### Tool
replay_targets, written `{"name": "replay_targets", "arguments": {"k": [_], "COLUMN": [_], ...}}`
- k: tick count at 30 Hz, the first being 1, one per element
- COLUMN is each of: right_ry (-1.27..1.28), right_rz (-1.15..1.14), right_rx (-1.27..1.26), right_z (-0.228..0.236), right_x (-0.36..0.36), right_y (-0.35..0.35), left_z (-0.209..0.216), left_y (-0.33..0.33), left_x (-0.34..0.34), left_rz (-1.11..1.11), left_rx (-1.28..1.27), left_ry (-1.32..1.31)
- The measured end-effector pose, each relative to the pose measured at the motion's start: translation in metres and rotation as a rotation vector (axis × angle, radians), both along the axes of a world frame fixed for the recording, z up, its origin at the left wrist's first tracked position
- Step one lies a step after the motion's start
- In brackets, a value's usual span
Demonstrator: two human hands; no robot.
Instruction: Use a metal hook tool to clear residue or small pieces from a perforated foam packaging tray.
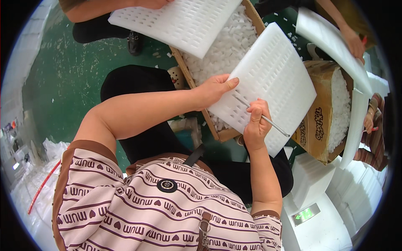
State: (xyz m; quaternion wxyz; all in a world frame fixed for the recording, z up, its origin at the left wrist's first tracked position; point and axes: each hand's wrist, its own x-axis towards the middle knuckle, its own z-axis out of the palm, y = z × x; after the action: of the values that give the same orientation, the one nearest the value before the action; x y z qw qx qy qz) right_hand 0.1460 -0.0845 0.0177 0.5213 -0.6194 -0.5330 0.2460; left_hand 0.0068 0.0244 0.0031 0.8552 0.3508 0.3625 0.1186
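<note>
Right grip [256,121] pinches a metal rod [268,121]; left grip [213,90] clasps the foam sheet [276,71].

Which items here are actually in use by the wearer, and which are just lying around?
In use:
- white perforated foam sheet, held at its edge by the left hand
- thin metal rod, gripped in the right hand
- cardboard box of white foam bits under the sheet

Lying about:
- second cardboard box
- stacked foam blocks
- co-workers' foam sheets
</note>
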Motion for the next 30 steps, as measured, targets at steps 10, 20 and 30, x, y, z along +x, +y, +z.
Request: {"name": "replay_targets", "arguments": {"k": [10, 20, 30], "right_ry": [0.115, -0.28, -0.188], "right_rz": [0.033, 0.143, 0.072], "right_rx": [-0.1, -0.035, -0.003], "right_z": [0.001, -0.006, -0.003], "right_x": [0.001, -0.006, 0.006], "right_y": [-0.001, 0.001, -0.009], "left_z": [-0.001, 0.002, 0.009], "left_y": [0.005, 0.0, 0.005], "left_x": [0.0, 0.0, 0.013], "left_rz": [-0.006, -0.002, -0.09], "left_rx": [0.028, -0.017, 0.064], "left_ry": [0.005, 0.044, 0.275]}}
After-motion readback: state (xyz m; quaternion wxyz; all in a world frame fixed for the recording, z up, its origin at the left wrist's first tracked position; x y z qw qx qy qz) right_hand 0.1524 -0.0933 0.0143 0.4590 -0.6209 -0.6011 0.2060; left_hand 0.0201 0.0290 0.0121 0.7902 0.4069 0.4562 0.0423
